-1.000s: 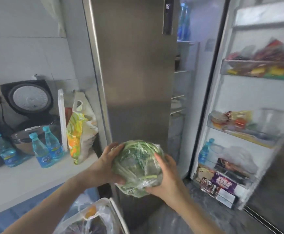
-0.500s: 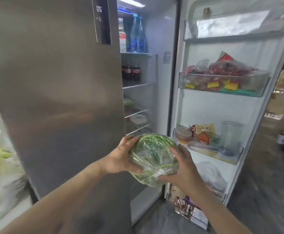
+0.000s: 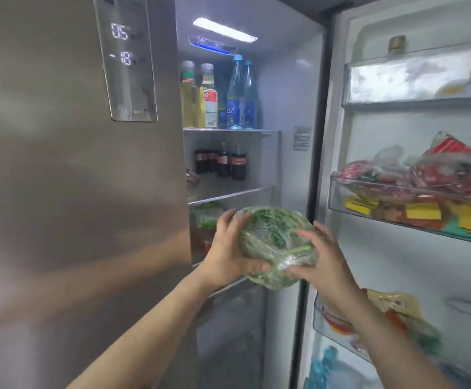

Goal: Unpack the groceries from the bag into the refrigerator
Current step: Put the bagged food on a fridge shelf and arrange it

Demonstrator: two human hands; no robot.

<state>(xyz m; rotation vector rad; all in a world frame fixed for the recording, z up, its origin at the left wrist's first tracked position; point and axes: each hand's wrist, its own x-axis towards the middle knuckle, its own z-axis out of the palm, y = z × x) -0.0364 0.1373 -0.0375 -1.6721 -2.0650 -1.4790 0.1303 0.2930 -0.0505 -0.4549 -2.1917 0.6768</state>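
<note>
A round bundle of green vegetables in clear plastic wrap (image 3: 273, 245) is held up in front of the open refrigerator (image 3: 293, 88). My left hand (image 3: 225, 254) grips its left side, fingers curled over the top. Its right side and underside are gripped by my right hand (image 3: 321, 262). The bundle hangs level with the third shelf (image 3: 228, 195), just outside the compartment. The grocery bag is out of view.
The closed steel left door (image 3: 74, 192) with a display panel (image 3: 126, 57) fills the left. Oil and water bottles (image 3: 220, 96) stand on the top shelf, cola bottles (image 3: 221, 164) below. The open right door's bins (image 3: 413, 209) hold red and yellow packets.
The view has swung from the counter and bag to the refrigerator interior. Both hands carried the vegetable bundle up and forward, closer to the shelves.
</note>
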